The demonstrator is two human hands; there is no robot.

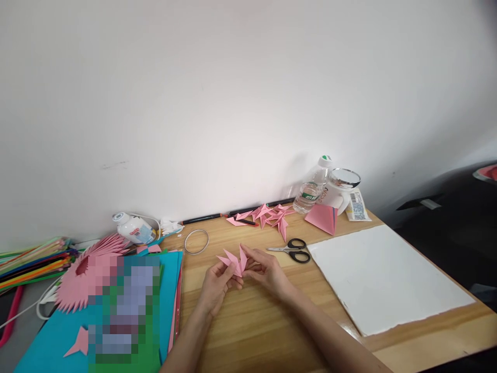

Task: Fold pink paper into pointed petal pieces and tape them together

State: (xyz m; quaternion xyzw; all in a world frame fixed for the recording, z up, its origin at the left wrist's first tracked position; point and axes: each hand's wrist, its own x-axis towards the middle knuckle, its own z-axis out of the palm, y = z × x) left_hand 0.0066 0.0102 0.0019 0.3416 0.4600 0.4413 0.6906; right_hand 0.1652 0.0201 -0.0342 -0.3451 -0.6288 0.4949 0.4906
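Near the middle of the wooden table, a folded pink paper piece point(234, 260) with several pointed tips is held between both hands. My left hand point(219, 282) pinches its lower left part, thumb on top. From the other side, my right hand point(267, 270) grips the right point between thumb and fingers. Black-handled scissors point(297, 250) lie just right of my right hand, blades pointing left. Beyond the hands, a cluster of similar pink folded pieces point(267, 215) rests near the wall.
White board point(388, 280) at right. Behind it stand a water bottle point(312, 186), a white mug point(339, 194) and a folded pink sheet point(323, 218). A ring point(196, 242) lies left of centre. At left are blue paper point(42, 344), a pink pleated paper ring point(70, 285) and a white bottle point(134, 228).
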